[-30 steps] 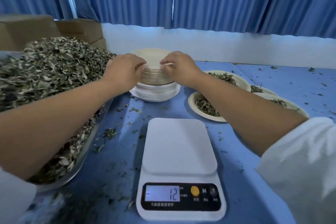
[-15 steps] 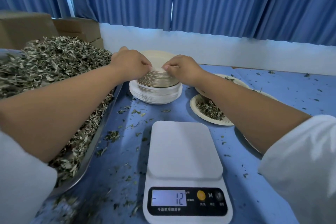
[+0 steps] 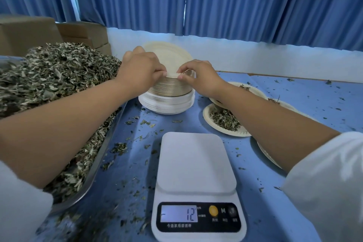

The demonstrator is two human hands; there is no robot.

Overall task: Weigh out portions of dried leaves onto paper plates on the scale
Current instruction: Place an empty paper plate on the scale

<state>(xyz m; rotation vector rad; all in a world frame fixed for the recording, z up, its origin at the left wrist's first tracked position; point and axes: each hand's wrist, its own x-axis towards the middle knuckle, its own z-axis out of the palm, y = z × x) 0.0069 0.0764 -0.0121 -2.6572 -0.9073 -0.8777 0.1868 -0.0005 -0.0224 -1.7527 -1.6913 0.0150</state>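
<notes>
Hands meet at the far middle of the blue tabletop (image 3: 294, 104), over the stack of paper plates (image 3: 169, 94), tan ones on top of white. The left hand (image 3: 141, 68) has its fingers curled down onto the near edge of the top plate (image 3: 169, 57), and the right hand (image 3: 200, 78) pinches that same edge between thumb and forefinger, so both grips close on the one rim, fingertips almost touching. That plate sits tilted, its far side raised above the rest of the pile.

Nearer to me stands the white scale (image 3: 196, 163), well apart from the stack, its lit display reading 12 (there seems to be a small dash to the left of the digits). On the left a metal tray (image 3: 102, 153) is heaped with dried leaves (image 3: 59, 76), with the left forearm reaching across above it. To the right of the stack, partly under the right forearm, lies a filled plate (image 3: 222, 124) carrying a small heap of leaves, with more plates just beyond it. Loose crumbs of leaf speckle the tabletop. Cardboard boxes (image 3: 25, 31) sit behind the tray, and blue curtains (image 3: 235, 6) hang along the back.
</notes>
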